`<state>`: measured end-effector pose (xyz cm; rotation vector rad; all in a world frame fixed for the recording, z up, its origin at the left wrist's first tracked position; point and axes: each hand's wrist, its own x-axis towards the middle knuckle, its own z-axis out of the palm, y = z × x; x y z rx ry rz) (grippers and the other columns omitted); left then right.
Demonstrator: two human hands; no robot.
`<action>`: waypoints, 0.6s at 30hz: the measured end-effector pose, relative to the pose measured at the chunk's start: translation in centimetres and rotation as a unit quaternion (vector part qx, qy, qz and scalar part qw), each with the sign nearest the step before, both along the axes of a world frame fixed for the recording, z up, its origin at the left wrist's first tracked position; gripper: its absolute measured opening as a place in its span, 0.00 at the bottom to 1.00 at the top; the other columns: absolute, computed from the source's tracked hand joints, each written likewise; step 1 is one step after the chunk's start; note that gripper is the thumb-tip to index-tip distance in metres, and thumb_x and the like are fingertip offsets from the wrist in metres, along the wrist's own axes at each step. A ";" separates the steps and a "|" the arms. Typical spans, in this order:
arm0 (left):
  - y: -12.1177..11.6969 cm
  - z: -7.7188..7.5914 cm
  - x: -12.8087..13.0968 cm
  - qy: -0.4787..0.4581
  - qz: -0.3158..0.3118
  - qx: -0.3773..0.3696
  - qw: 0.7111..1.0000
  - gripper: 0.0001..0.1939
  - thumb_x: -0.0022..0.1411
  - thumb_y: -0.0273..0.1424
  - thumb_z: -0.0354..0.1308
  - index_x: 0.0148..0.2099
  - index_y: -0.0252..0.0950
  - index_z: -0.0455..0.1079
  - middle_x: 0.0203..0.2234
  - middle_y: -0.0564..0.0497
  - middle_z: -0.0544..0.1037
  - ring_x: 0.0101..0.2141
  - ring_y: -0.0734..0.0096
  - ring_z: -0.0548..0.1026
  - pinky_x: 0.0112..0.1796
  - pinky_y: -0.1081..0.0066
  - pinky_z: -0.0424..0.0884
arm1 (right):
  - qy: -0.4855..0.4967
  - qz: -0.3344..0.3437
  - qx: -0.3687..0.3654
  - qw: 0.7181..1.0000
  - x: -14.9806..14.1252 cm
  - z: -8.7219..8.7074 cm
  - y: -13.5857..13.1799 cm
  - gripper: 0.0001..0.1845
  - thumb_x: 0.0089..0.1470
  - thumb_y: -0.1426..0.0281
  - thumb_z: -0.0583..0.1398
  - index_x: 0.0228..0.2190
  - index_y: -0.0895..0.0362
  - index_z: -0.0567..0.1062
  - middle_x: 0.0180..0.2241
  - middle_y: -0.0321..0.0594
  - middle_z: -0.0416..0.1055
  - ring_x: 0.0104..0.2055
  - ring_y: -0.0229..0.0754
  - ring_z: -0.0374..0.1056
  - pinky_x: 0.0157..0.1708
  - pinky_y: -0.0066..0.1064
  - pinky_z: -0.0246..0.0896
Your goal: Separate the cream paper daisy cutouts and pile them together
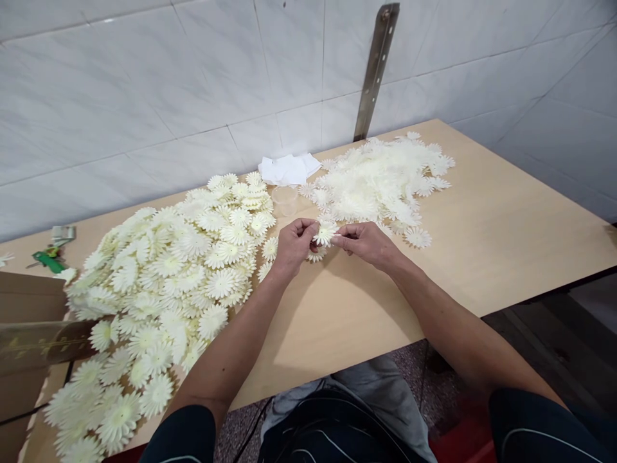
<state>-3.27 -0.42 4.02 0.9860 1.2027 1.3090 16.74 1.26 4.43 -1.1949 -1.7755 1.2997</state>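
Observation:
My left hand [294, 244] and my right hand [367, 242] meet over the middle of the wooden table [482, 244]. Both pinch one cream-white artificial daisy flower head [326, 233] between their fingertips. Another flower head [317, 256] lies on the table just below it. A large heap of layered daisy heads [168, 283] spreads to the left of my left hand. A flatter pile of single petal layers [380, 180] lies behind my right hand.
A small clear plastic cup [285, 198] and folded white cloth [288, 169] sit near the tiled wall. A green tool [48, 258] lies at far left by a cardboard box [29, 321]. A metal bracket [376, 67] runs up the wall.

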 end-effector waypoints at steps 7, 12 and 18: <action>-0.2 -0.2 0.2 0.044 -0.015 0.017 0.999 0.16 0.58 0.41 0.75 0.36 0.35 0.78 0.20 0.55 0.76 0.19 0.76 0.72 0.22 0.75 0.71 | 0.075 0.011 -0.024 0.997 -0.4 0.4 -0.1 0.31 0.48 0.40 0.75 0.29 0.55 0.77 0.25 0.36 0.72 0.26 0.39 0.68 0.28 0.31 0.62; -0.6 -0.4 0.5 0.090 -0.003 0.039 0.995 0.13 0.61 0.41 0.73 0.38 0.36 0.81 0.23 0.55 0.78 0.21 0.75 0.76 0.23 0.76 0.72 | 0.034 -0.002 -0.024 0.999 -0.4 0.1 0.0 0.34 0.50 0.38 0.73 0.22 0.54 0.73 0.19 0.35 0.69 0.22 0.37 0.65 0.25 0.31 0.58; -0.9 -0.4 0.8 0.132 0.007 0.077 0.988 0.15 0.62 0.43 0.73 0.43 0.38 0.83 0.27 0.53 0.82 0.24 0.74 0.78 0.27 0.74 0.74 | -0.027 -0.040 0.000 0.999 -0.3 0.0 -0.2 0.34 0.52 0.38 0.71 0.21 0.54 0.71 0.17 0.35 0.69 0.21 0.38 0.65 0.24 0.31 0.56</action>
